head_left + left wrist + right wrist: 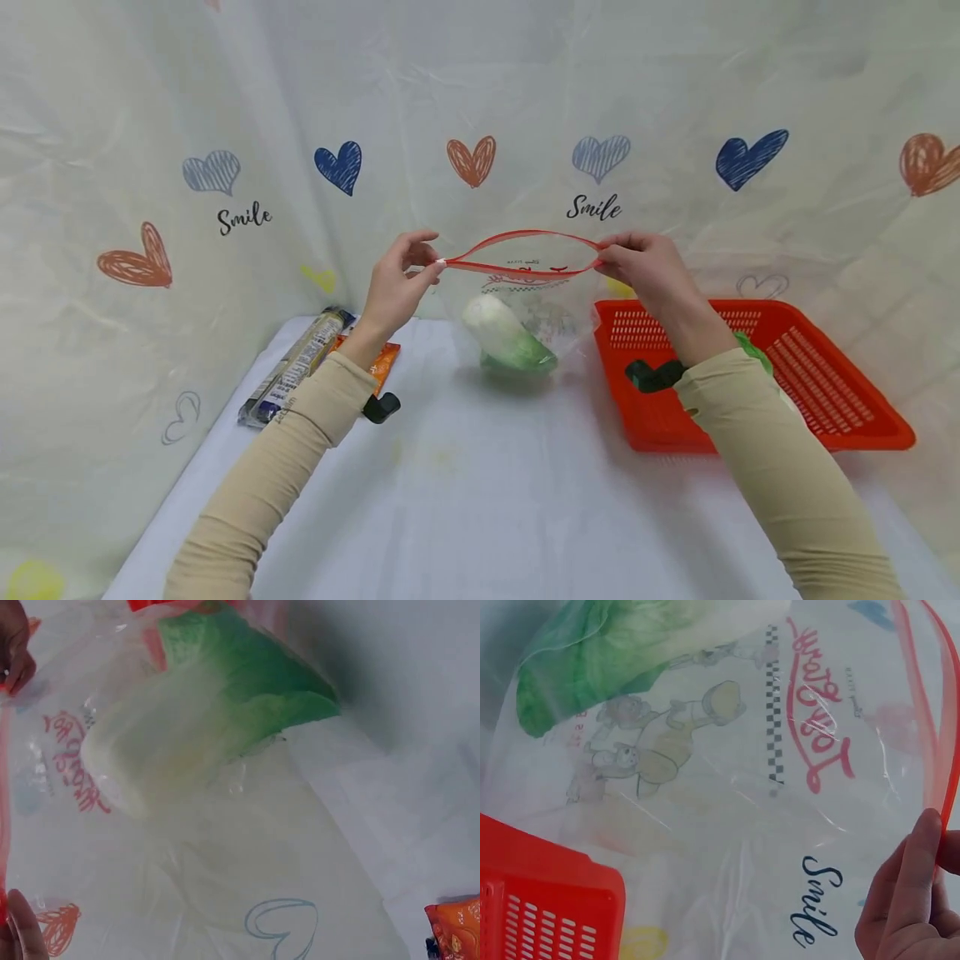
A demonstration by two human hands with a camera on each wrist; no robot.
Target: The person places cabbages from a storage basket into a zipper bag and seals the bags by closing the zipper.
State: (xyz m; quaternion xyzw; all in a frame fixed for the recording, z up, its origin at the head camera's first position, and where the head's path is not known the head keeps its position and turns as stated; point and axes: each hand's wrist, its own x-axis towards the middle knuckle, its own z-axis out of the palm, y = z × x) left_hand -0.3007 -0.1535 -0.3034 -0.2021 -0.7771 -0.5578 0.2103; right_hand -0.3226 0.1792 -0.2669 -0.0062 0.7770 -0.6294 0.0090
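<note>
A clear zip bag [525,300] with a red zipper strip [517,268] hangs above the white table [480,483], its mouth partly open. Inside lies a white-and-green cabbage [508,337], its green end low in the bag [247,667] [592,652]. My left hand [401,279] pinches the left end of the red strip and my right hand [645,271] pinches the right end. In the right wrist view my fingers [911,892] press on the strip [945,750]. The bag's red print [71,761] shows in the left wrist view.
A red perforated basket [757,375] sits at the right, holding something green behind my right sleeve. At the left lie a long packaged item [296,367] and an orange packet [384,362] [454,930]. A heart-patterned sheet covers the backdrop.
</note>
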